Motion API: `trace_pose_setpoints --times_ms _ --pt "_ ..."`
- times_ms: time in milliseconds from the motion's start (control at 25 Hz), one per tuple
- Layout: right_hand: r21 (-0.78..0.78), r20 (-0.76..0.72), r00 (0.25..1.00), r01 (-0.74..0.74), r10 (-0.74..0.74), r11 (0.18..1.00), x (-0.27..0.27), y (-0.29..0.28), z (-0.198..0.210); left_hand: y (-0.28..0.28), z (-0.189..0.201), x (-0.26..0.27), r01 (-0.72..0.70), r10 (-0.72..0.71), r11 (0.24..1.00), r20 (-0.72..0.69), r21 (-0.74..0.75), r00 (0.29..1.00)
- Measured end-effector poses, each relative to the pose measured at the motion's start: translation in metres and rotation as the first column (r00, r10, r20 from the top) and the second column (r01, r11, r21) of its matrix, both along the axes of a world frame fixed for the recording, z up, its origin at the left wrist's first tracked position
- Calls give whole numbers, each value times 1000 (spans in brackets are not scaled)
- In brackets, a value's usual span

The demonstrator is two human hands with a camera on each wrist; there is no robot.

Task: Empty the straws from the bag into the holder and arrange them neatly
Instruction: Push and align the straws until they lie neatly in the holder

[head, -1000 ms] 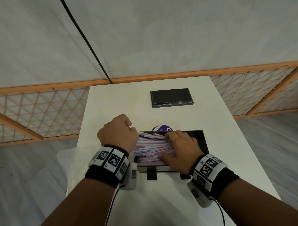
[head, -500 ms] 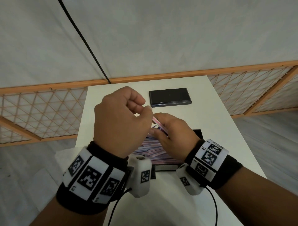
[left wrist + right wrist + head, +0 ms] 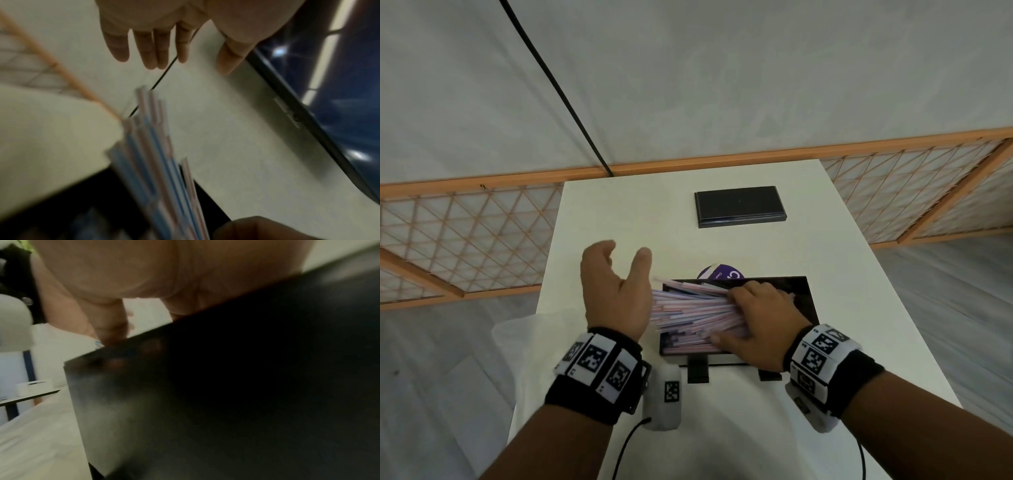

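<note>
Head view: white matte tabletop [image 3: 722,240], rectangular. Black glossy holder [image 3: 804,301], box-shaped and open on top, sits near the front middle of the tabletop. Straws [image 3: 688,308] lie in it: thin paper-wrapped tubes, white with pink and blue stripes, in a loose pile with their long axes running left-right, fanned a bit, left ends poking past the holder's left edge. Right hand [image 3: 756,322] lies palm-down on the pile's right part, fingers bent over the straws, thumb at the near side, gripping the bundle. Left hand [image 3: 616,291] is just left of the straw ends, released, fingers spread and relaxed, holding nothing; whether the palm touches the ends cannot be told.

Purple-and-white round thing [image 3: 719,272] peeks out behind the holder's far wall, partly hidden. Flat black rectangular slab [image 3: 739,205] with glossy top lies farther back, well apart from the holder.

Left wrist view: blurred, straw ends [image 3: 148,123] point toward the open fingers [image 3: 152,48]. Right wrist view: mostly the holder's dark smooth wall [image 3: 226,394], thumb at its top edge.
</note>
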State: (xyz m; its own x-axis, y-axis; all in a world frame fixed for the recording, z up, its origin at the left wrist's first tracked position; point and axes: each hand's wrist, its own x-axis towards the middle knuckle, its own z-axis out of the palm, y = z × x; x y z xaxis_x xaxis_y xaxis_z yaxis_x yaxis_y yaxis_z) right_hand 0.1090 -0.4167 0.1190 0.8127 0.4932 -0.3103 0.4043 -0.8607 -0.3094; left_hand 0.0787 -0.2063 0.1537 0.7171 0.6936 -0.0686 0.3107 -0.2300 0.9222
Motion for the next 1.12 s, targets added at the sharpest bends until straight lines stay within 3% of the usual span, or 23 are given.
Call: trace_pose_setpoints --times_ms 80,160,360,520,680,840,1000,1120 --pt "-37 -19 998 52 -52 998 3 -6 -6 4 -23 3 -87 67 939 -72 -332 995" --pt "-72 -66 996 55 -60 996 4 -5 -11 0 -42 4 -112 57 885 -134 -453 989" --pt "-86 -37 999 26 -29 996 5 4 -16 -17 -46 -6 -42 3 981 -201 -188 980" --pt "-67 -78 996 28 -33 997 6 12 -20 -16 -41 -9 54 -60 998 -216 -35 975" --pt "38 11 1000 23 -24 999 3 21 -12 -13 -44 -5 31 -39 990 -58 -137 998" --pt "5 -5 998 59 -59 998 2 16 -11 -14 -48 2 157 -167 984 -131 -84 977" --pt "35 -21 993 117 -116 993 6 -5 -10 -17 -49 -1 83 -120 973 -163 -216 979" --pt "-90 -51 993 105 -110 990 7 -7 -13 -26 -46 -6 168 -215 946 -148 -278 965"
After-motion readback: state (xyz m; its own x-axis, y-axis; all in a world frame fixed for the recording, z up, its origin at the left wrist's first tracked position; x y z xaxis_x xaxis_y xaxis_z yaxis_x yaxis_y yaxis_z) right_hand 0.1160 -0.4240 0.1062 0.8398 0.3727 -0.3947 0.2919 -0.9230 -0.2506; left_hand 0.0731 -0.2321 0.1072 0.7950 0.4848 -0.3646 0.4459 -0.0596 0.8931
